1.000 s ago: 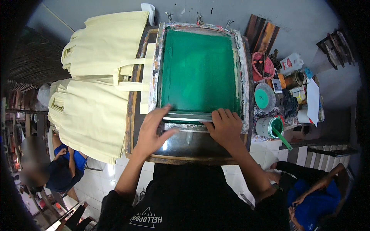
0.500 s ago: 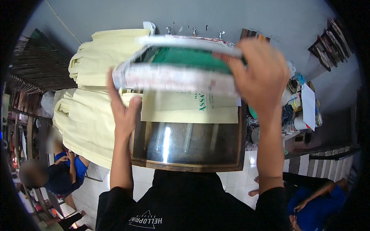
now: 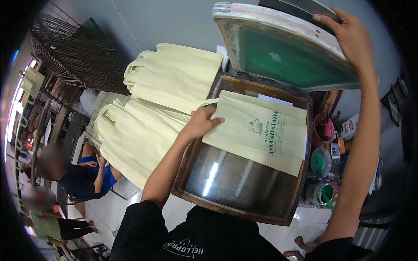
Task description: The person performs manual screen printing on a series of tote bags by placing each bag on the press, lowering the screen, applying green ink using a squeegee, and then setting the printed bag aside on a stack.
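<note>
My right hand [image 3: 350, 37] grips the upper edge of a screen printing frame [image 3: 274, 26], which is tilted up with its green mesh facing me. A grey flat-edged piece, perhaps a squeegee, shows behind that edge beside my fingers. Below lies a cream tote bag [image 3: 239, 130] with a green print, flat on a glass-topped wooden table [image 3: 230, 174]. At the bag's left edge, by its handle, my left hand [image 3: 200, 125] has its fingers closed on the fabric. The fingertips are partly hidden.
Two stacks of cream bags [image 3: 174, 80] lie left of the glass table. To the right stand a tub of green ink [image 3: 320, 193], a round container [image 3: 321, 163] and a red bowl [image 3: 324, 128]. A dark wire rack [image 3: 78, 54] is at far left; a person [image 3: 82, 178] sits nearby.
The screen frame has swung up and away, uncovering the printed bag. My left hand has let go of the frame and come down to the bag's edge. The view has turned.
</note>
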Motion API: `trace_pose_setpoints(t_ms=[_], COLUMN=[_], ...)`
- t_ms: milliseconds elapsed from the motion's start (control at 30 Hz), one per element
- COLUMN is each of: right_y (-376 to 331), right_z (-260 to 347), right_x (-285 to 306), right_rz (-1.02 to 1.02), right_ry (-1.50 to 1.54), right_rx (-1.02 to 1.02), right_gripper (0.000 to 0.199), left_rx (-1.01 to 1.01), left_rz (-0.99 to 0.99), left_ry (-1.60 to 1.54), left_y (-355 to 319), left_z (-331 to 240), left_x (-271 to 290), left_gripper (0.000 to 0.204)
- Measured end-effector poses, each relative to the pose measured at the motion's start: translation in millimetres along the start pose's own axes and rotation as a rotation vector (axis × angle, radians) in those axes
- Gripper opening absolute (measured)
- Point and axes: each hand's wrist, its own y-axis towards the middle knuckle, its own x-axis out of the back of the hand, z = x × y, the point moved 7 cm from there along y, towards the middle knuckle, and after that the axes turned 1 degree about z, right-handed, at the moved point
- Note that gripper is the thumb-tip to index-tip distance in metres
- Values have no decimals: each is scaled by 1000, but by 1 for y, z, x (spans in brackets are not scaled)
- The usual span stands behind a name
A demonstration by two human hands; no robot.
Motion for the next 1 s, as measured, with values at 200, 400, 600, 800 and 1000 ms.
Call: trace_pose_setpoints(t_ms=[200, 400, 600, 800, 1000], right_y=[33, 34, 55, 48, 47], right_z=[-33, 23, -34, -40, -46], right_x=[0, 14, -18, -18, -23], right_rz=[-33, -100, 64, 93, -94], right_ry=[-88, -13, -68, -35, -22], right_rx=[19, -76, -7, -45, 15], right_gripper=[70, 81, 73, 73, 70], left_rx=[197, 742, -159, -595, -636], left_rz=[-202, -290, -548, -136, -131], left_ry=[209, 797, 497, 811, 345], left_y=[-34, -145, -52, 26, 42], left_z=[84, 216, 187, 108, 111], left_x=[169, 340, 215, 27, 54], left_gripper=[57, 61, 64, 49, 21])
